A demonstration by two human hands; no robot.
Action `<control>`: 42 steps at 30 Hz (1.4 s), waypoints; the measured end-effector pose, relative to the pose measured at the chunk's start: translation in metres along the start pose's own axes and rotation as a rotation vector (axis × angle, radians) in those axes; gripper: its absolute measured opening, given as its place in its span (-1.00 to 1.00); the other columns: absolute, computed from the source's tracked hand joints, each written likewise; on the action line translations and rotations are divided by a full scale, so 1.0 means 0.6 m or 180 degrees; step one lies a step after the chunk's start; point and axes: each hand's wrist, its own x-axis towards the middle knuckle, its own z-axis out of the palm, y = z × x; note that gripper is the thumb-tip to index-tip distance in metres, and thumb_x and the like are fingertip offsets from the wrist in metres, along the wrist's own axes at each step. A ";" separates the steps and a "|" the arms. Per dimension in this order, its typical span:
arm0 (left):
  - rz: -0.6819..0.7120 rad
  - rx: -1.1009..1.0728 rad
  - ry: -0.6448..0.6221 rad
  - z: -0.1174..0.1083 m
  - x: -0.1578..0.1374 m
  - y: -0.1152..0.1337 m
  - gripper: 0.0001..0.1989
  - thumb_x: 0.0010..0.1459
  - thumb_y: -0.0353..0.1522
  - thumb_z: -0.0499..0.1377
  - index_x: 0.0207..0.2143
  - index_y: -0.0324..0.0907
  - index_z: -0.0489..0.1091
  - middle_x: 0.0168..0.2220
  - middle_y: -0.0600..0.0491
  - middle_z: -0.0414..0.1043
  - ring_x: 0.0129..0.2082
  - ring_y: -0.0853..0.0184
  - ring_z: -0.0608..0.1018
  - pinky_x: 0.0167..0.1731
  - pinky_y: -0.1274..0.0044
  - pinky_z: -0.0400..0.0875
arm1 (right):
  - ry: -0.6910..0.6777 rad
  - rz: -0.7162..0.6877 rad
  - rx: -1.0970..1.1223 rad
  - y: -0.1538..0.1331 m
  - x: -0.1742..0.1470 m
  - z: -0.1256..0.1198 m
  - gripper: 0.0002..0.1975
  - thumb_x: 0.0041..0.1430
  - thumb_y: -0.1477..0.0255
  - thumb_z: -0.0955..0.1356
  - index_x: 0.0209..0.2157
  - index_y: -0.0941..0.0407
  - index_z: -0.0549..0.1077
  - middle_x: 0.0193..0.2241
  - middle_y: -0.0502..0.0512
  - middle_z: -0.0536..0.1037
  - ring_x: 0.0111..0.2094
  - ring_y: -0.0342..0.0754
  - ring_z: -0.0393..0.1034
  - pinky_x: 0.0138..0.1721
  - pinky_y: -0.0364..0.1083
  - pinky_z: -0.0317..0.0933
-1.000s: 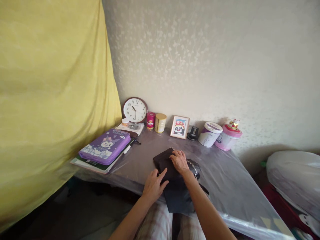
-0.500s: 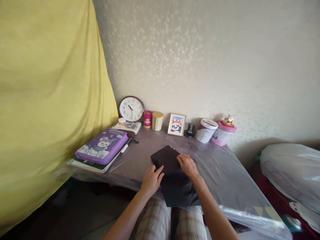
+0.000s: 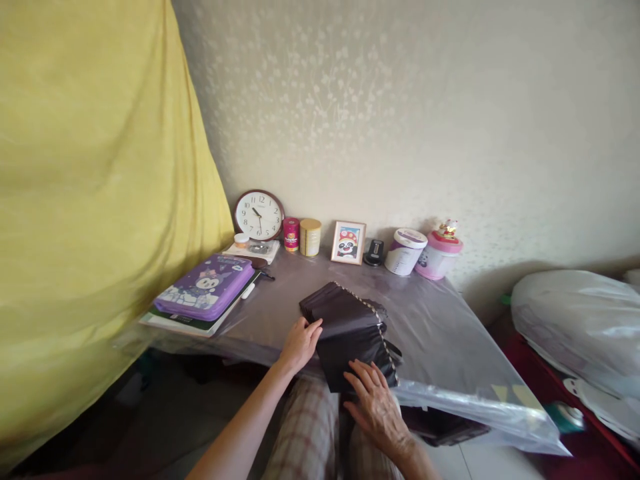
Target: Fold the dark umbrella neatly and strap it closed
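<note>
At six o'clock we record loose plaid trousers (image 3: 305, 427), pale beige crossed by brownish lines (exact hue uncertain). Left forearm (image 3: 240, 417), seven o'clock, and right wrist (image 3: 404, 448), five o'clock: bare. Our left hand (image 3: 300, 343) and right hand (image 3: 377, 407) are ungloved.

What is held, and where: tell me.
Left hand touches the black item at its left edge, right hand at its near end; gripping cannot be told.

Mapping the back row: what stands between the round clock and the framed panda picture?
In the head view, a magenta canister and a gold-lidded canister, side by side.
</note>
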 end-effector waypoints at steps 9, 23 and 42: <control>0.0036 0.0108 -0.0029 -0.001 0.002 0.004 -0.62 0.26 -0.27 -0.11 0.02 -0.09 0.33 -0.27 -0.03 0.34 -0.24 0.34 0.44 -0.16 0.55 0.27 | 0.0338 0.0130 -0.0128 0.001 -0.002 0.027 -0.64 0.08 0.60 0.23 -0.06 0.06 0.33 -0.02 0.12 0.41 0.02 0.03 0.27 0.07 0.14 0.12; 0.0129 0.0505 -0.0286 -0.020 -0.005 0.010 -0.49 0.11 -0.20 0.10 0.13 -0.01 0.18 -0.19 -0.04 0.34 -0.17 0.22 0.41 -0.13 0.44 0.26 | 0.0259 0.0163 -0.0056 0.007 0.001 0.022 -0.76 0.14 0.61 0.21 -0.25 0.08 0.42 -0.06 0.10 0.43 -0.02 0.01 0.29 0.02 0.07 0.19; 0.0302 -0.0285 0.0056 -0.018 0.022 0.000 -0.63 0.12 -0.35 0.08 0.01 -0.10 0.33 -0.26 -0.02 0.34 -0.22 0.28 0.40 -0.13 0.42 0.30 | 0.0696 -0.0011 -0.0092 0.012 0.035 -0.050 -0.77 0.18 0.60 0.18 -0.25 0.10 0.41 -0.14 0.14 0.47 -0.07 -0.01 0.31 -0.02 0.06 0.19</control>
